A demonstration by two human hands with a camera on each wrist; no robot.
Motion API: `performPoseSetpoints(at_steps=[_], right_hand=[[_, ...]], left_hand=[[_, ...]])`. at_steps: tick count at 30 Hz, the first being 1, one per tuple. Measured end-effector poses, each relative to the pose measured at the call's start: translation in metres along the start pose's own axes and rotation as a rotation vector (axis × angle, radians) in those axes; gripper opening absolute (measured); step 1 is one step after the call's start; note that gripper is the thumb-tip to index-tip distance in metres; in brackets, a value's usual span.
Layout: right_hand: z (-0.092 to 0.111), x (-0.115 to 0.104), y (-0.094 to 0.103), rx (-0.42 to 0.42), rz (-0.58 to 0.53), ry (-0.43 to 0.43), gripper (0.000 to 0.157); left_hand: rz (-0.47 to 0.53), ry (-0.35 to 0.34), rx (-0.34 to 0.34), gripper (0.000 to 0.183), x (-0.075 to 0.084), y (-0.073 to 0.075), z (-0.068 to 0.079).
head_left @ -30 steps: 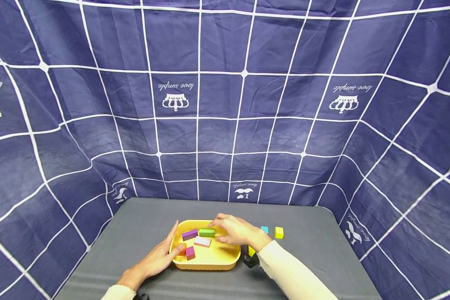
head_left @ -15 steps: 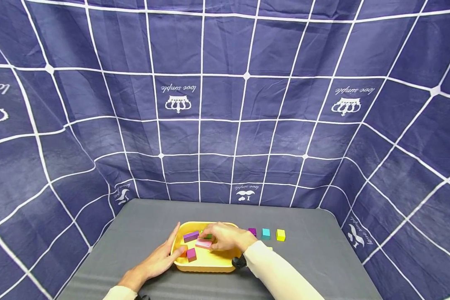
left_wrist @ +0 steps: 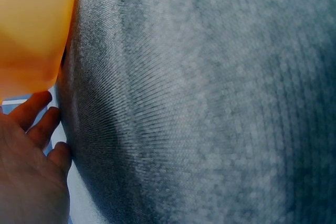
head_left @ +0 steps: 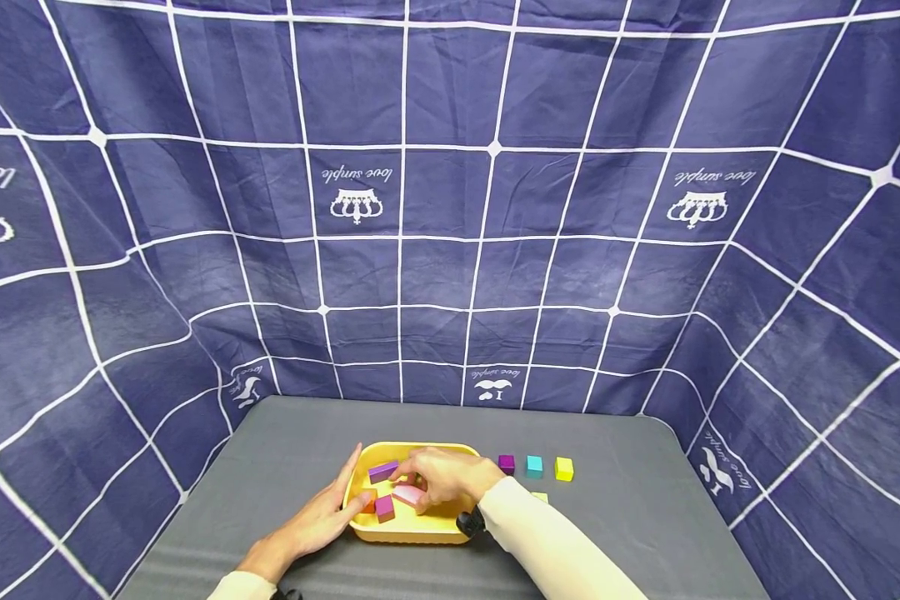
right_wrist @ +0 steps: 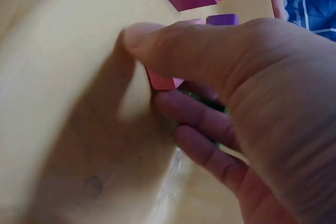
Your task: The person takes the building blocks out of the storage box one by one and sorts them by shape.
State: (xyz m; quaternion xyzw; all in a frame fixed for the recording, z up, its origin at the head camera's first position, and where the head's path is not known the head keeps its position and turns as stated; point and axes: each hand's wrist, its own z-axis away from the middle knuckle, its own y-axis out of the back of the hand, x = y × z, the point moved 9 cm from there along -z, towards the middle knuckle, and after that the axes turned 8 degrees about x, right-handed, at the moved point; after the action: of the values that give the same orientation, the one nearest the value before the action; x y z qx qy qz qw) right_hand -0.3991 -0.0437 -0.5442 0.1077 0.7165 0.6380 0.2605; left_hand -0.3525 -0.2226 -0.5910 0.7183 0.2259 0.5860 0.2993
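Observation:
A yellow plastic tub (head_left: 412, 537) stands on the grey table. My left hand (head_left: 318, 514) holds its left wall, with the thumb over the rim and the fingers along the outside. Inside the tub, my right hand (head_left: 450, 477) pinches a pink block (right_wrist: 163, 80) between thumb and fingers. A green block (right_wrist: 210, 98) is mostly hidden behind those fingers. To the left of the right hand, a violet block (head_left: 383, 472) lies near the tub's far wall. A magenta block (head_left: 385, 508) sits by an orange block (head_left: 370, 501), which the left thumb partly covers.
To the right of the tub, a dark purple cube (head_left: 506, 464), a blue cube (head_left: 534, 467) and a yellow cube (head_left: 564, 469) stand in a row. A pale yellow block (head_left: 541, 497) is partly hidden by the right sleeve. Dark blue cloth (head_left: 450, 275) hangs behind the table.
My right hand has moved left and nearer within the tub, from the right end onto the pink block, which now lies turned. The dark purple cube came into view. My left hand stays put.

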Motion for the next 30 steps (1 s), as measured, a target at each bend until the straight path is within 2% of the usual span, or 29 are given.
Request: performPoseSetpoints(at_steps=[3,6,13,25,30], right_hand=[[0.000,-0.001,-0.003,-0.030,0.024,-0.009,0.067],[0.000,-0.002,-0.004,-0.049,0.017,-0.005,0.062],[-0.001,0.000,-0.006,-0.039,-0.024,-0.008,0.054],[0.007,0.002,0.007,0.045,-0.016,-0.022,0.057],[0.012,0.000,0.015,0.079,-0.052,-0.009,0.057]], left_hand=[[-0.002,0.002,0.004,0.094,0.000,0.000,0.000],[0.002,0.006,0.003,0.094,-0.001,0.000,0.001],[0.009,0.006,0.003,0.094,-0.001,0.000,0.000],[0.003,0.001,0.009,0.093,0.000,0.000,0.001],[0.020,0.005,0.005,0.092,0.001,0.000,0.001]])
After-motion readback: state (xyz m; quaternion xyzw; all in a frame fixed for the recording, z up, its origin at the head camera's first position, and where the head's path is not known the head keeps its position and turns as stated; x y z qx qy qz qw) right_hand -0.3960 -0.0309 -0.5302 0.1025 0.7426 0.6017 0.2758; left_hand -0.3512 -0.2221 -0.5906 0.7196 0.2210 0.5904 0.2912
